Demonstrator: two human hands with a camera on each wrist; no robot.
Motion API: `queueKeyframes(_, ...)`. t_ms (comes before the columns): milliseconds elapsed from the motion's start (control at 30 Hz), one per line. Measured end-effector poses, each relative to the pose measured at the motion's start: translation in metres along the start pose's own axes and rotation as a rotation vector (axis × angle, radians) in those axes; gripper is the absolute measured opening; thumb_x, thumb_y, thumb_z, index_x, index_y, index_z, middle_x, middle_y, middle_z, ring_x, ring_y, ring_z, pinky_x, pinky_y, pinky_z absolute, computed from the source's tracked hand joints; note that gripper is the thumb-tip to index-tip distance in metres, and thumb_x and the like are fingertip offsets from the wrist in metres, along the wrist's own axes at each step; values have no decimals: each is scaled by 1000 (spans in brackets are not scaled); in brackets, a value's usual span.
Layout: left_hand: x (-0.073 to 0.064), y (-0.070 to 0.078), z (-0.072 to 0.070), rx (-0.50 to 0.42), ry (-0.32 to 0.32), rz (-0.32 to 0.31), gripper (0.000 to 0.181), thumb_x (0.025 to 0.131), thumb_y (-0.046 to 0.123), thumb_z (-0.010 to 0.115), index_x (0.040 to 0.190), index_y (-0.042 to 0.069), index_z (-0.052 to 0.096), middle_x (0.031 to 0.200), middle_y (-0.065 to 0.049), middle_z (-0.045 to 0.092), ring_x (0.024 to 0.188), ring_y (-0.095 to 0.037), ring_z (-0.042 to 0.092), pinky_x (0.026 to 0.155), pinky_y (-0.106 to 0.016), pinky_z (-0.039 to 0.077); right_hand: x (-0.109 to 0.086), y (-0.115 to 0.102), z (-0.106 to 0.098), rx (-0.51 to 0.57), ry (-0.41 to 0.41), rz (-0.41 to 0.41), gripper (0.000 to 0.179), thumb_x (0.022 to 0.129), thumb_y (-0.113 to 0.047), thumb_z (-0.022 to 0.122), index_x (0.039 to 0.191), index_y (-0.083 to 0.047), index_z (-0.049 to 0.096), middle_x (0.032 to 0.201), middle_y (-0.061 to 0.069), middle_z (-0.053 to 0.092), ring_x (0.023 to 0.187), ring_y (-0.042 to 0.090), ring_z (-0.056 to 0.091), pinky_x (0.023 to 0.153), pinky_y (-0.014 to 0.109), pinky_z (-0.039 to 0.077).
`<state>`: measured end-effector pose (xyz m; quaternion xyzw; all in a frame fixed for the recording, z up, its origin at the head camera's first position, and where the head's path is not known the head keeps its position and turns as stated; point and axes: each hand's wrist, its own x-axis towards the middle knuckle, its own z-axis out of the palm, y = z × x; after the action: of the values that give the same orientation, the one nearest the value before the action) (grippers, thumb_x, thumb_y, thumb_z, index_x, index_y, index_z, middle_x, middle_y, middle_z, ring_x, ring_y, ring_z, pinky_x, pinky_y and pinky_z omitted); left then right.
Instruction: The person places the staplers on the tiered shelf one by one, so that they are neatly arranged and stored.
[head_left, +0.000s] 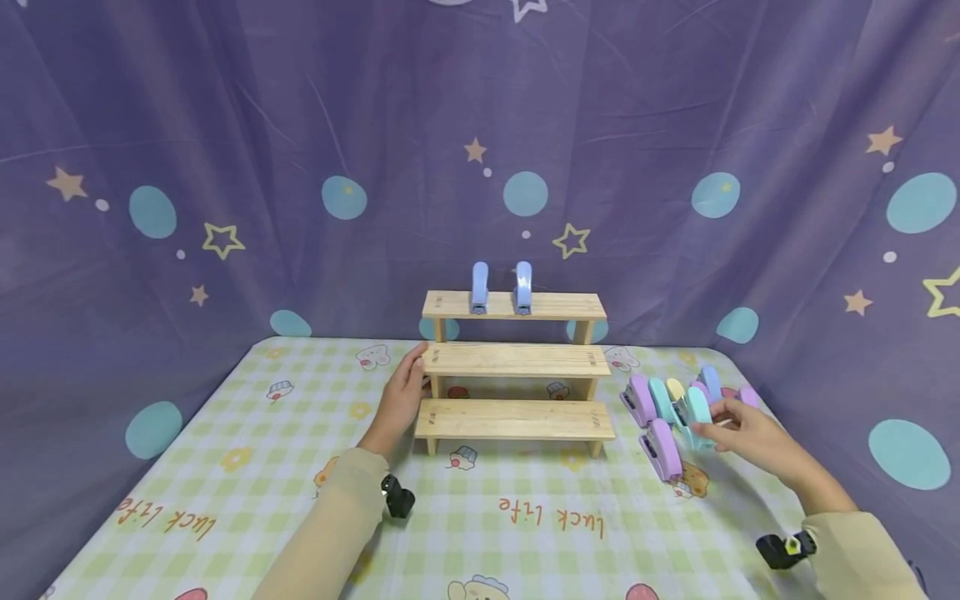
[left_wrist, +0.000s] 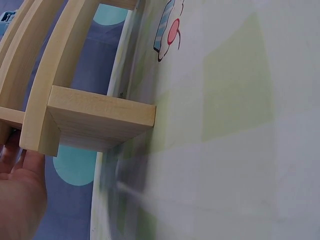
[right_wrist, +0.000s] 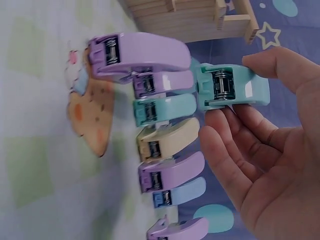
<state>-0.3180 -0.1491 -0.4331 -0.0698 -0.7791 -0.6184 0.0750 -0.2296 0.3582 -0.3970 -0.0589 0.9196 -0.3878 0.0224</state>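
Note:
My right hand (head_left: 750, 433) pinches a mint-green stapler (right_wrist: 232, 87) between the thumb and fingers, at the right of the table. Several more staplers stand close beside it, among them a purple stapler (right_wrist: 145, 52), a yellow stapler (right_wrist: 170, 140) and a blue stapler (right_wrist: 180, 194). At the table's middle is a three-step wooden rack (head_left: 517, 419). My left hand (head_left: 397, 404) holds this rack by the left end of its middle step; some fingertips are hidden behind the wood in the left wrist view. Two blue staplers (head_left: 480, 287) stand apart on the top step.
A green-and-white checked cloth (head_left: 285, 467) with printed figures covers the table. Purple curtains (head_left: 420, 125) with stars and dots hang behind it and at both sides. A black wrist camera (head_left: 397, 497) sits at the left sleeve.

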Motion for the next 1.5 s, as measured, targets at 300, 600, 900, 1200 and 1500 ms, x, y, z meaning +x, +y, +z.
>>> queueKeyframes(300,1,0,1,-1,15,6,47,112,34,31,158,23,33,155,-15,39,131,-37,51,105,-47,48,10,-15,-1,9,58,-50,40,97,-35,68,111,0,55,104,13,66,85,26,67,73,34,56)
queueKeyframes(600,1,-1,1,0,16,9,47,112,34,32,157,23,34,154,-14,41,130,-36,52,104,-47,49,21,-34,0,-2,101,-79,44,96,-42,68,116,-5,56,111,15,66,87,22,67,63,31,55)
queueKeyframes(900,1,0,1,-1,3,6,48,112,34,31,158,23,33,156,-15,38,133,-36,49,106,-46,47,38,-58,3,65,113,-162,42,99,-35,66,121,-1,55,109,12,67,93,20,68,73,27,56)
queueKeyframes(1200,0,3,0,0,13,-16,46,111,36,33,156,26,36,157,-10,37,135,-35,46,107,-45,46,57,-88,3,51,117,-150,47,98,-44,64,122,-5,53,103,10,69,91,21,65,78,36,53)
queueKeyframes(1500,1,3,0,-18,22,-20,46,111,35,35,156,25,37,156,-11,39,135,-34,47,107,-45,46,79,-115,5,92,146,-169,54,94,-52,66,119,-6,54,110,12,66,93,23,67,85,42,53)
